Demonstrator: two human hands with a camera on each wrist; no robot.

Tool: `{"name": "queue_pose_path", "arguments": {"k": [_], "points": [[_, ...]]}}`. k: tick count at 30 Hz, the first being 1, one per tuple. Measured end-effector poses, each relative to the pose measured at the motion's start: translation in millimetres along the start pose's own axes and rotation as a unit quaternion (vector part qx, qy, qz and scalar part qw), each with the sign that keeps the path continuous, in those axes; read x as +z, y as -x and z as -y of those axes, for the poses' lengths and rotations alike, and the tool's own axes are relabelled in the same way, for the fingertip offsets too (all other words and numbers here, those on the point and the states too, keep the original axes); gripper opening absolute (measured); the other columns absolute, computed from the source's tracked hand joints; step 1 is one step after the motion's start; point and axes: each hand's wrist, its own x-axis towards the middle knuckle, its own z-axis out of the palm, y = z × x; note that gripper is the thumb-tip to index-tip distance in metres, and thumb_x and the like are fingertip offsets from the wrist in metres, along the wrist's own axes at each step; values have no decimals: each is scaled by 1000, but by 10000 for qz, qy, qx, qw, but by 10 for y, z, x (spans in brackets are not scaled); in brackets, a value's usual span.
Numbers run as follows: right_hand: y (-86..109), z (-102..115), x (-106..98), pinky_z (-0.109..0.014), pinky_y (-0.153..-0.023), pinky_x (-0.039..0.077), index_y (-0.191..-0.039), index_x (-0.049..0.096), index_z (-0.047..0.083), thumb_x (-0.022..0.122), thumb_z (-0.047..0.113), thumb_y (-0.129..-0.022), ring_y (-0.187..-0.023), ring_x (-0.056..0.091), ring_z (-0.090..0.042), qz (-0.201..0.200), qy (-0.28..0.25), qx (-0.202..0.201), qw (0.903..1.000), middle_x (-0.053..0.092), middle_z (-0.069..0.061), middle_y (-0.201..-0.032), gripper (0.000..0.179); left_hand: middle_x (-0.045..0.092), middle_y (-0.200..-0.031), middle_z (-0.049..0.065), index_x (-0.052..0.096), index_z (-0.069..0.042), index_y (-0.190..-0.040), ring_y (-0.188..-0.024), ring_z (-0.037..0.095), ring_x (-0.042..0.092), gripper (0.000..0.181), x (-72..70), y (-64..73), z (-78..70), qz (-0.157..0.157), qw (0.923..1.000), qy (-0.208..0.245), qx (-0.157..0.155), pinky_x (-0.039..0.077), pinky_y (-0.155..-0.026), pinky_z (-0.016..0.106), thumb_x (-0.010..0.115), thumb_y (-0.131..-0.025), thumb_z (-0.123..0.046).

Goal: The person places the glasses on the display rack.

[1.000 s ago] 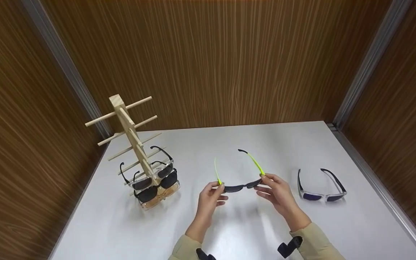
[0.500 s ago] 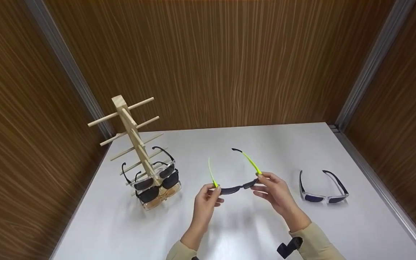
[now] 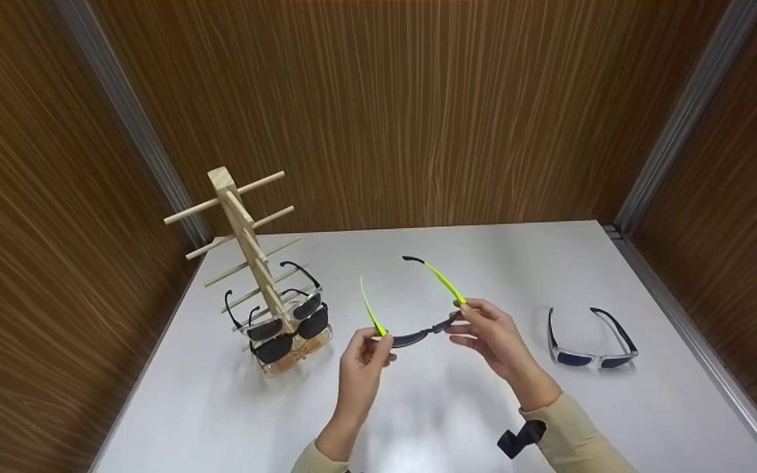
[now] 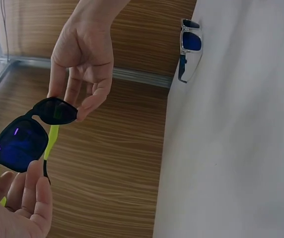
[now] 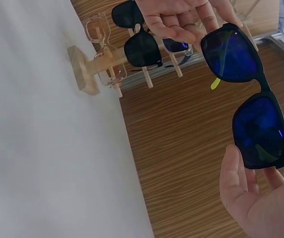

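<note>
A pair of sunglasses (image 3: 410, 339) with a black front, dark bluish lenses and neon-yellow temples is held above the table, its temples open and pointing away from me. My left hand (image 3: 360, 373) pinches its left hinge corner between thumb and fingers. At the opposite corner, my right hand (image 3: 493, 338) grips the frame the same way, a little higher, so the front tilts. To the left stands a wooden display rack (image 3: 247, 244). On its lower pegs hang clear-framed dark sunglasses (image 3: 265, 330), black sunglasses (image 3: 275, 349) and peach-tinted glasses (image 3: 282, 363). The rack's upper pegs are bare.
Another pair of sunglasses (image 3: 593, 360), clear-framed with black temples, lies unfolded on the right of the white table (image 3: 457, 427). Wood-grain panels (image 3: 431, 118) enclose the table at the back and both sides.
Both hands have carried the yellow-templed sunglasses left and slightly up, toward the rack. Their front has become more tilted, right side higher. The view has shifted a little.
</note>
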Motion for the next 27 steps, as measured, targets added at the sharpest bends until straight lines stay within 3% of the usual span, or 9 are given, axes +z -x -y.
{"name": "queue_pose_path", "arguments": {"k": [9,12,17,27], "points": [[-98,102,216,-43,-81,52,-112,58,1,63,18,-90,-89,65,-31,279,154,-70,9995,58,-14,-100,28,59,-82,8,58,0,-102,-77,34,61,14,-119,-4,-165,-346,9950,-675,643,53,-71,35,59,-91,-10],[-127,105,279,-43,-80,52,-111,59,2,64,20,-89,-89,65,-31,298,167,-32,9994,58,-14,-100,29,59,-83,7,58,-1,-101,-77,33,62,13,-157,8,-207,-406,9946,-730,620,53,-71,35,59,-91,-10],[-172,128,370,-42,-79,52,-110,60,3,64,20,-89,-88,65,-30,414,197,-56,9989,59,-13,-99,27,58,-85,17,57,2,-103,-79,37,61,15,-204,24,-278,-450,9962,-544,509,53,-73,35,59,-91,-8],[-271,190,600,-44,-80,52,-109,61,5,63,20,-90,-88,65,-29,776,292,-29,9966,60,-13,-99,24,60,-82,8,59,2,-101,-75,30,62,14,-323,77,-467,-869,9891,-975,677,53,-67,30,60,-91,-8]]}}
